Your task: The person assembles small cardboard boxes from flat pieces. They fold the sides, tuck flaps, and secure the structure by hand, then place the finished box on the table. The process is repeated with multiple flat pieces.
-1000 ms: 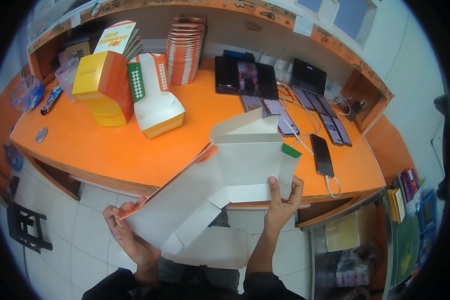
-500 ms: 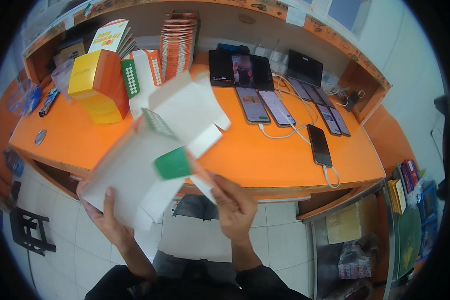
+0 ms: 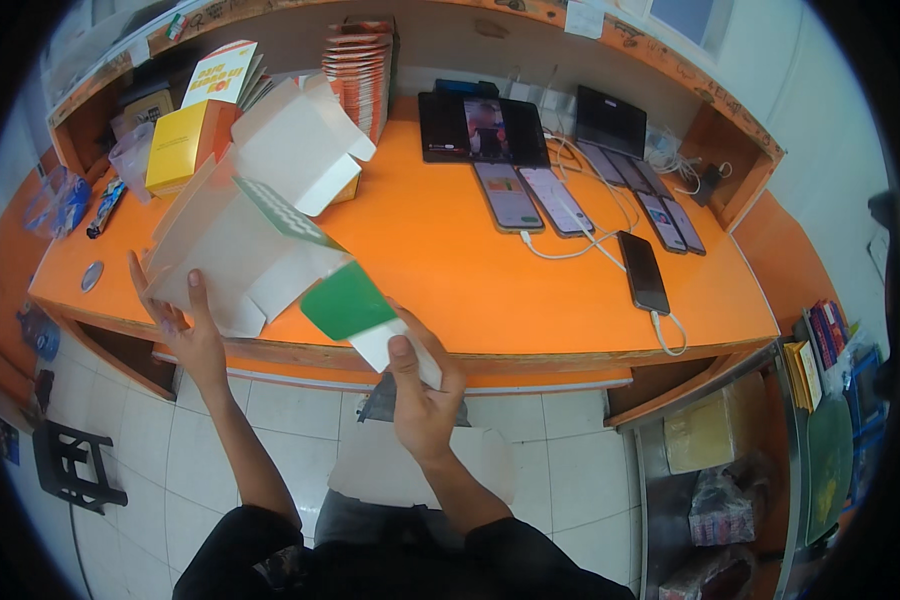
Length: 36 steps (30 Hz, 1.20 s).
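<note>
An unfolded cardboard box [image 3: 225, 245], white inside with green outer panels, hangs partly opened out over the front of the orange table. My right hand [image 3: 425, 395] pinches its narrow white end flap beside a green panel, thumb on top. At the box's lower left edge, my left hand [image 3: 192, 335] has its fingers stretched and its thumb raised apart, touching or very near the board. Beyond the box stands a yellow and orange carton [image 3: 177, 148], partly covered by the raised white flaps.
A tall stack of flat orange and white boxes [image 3: 358, 75] stands at the back, near a tablet [image 3: 445, 130]. Several phones, among them a dark phone [image 3: 642, 272], lie on the right with white cables. A black stool [image 3: 75, 465] is on the floor at left.
The box has swung up and leftward, now covering more of the yellow carton. My left fingers have spread from their hold on its edge. My right hand has shifted left, still gripping the flap.
</note>
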Available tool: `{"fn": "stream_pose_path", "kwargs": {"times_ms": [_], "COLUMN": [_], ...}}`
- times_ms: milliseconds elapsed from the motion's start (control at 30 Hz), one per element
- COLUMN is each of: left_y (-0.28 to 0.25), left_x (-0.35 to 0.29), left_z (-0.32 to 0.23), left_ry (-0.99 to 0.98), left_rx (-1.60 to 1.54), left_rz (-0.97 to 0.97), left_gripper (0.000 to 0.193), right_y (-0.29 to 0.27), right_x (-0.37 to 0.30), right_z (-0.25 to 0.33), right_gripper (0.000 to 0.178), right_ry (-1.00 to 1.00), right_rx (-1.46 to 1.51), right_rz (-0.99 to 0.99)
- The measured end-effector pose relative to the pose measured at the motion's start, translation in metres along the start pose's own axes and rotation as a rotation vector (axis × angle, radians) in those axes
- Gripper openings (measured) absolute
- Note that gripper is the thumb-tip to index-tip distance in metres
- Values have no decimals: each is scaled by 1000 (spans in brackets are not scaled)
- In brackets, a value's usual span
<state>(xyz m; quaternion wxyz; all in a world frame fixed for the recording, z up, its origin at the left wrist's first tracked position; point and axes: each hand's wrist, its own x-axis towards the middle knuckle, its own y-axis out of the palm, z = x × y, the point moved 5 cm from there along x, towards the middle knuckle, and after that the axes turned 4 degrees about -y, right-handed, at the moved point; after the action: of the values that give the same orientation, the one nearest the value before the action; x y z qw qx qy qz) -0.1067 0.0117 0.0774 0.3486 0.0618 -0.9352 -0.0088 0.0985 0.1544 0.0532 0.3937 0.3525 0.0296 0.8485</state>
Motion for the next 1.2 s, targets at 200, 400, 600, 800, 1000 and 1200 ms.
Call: {"fn": "stream_pose_path", "kwargs": {"times_ms": [200,400,600,800,1000,1200], "left_y": [-22,-62,-82,-40,29,57], "left_x": [-11,-42,-60,-76,-163,-193], "left_z": [14,20,-58,-75,-55,-37], "left_ry": [300,101,441,350,203,254], "left_rx": [-161,-473,-468,-550,-33,-6], "left_rz": [-194,-240,595,1454,1574,1441], "left_gripper": [51,23,14,9,16,18], "right_y": [-5,-25,-94,-142,-137,-119], "right_x": [-17,-50,-86,-112,-105,-102], "right_z": [10,0,29,41,13,-40], "right_gripper": [33,34,65,125,70,23], "right_ry": [-175,-14,653,272,504,406], "right_rx": [51,457,-13,769,-60,-640], "right_rz": [120,95,494,725,554,190]}}
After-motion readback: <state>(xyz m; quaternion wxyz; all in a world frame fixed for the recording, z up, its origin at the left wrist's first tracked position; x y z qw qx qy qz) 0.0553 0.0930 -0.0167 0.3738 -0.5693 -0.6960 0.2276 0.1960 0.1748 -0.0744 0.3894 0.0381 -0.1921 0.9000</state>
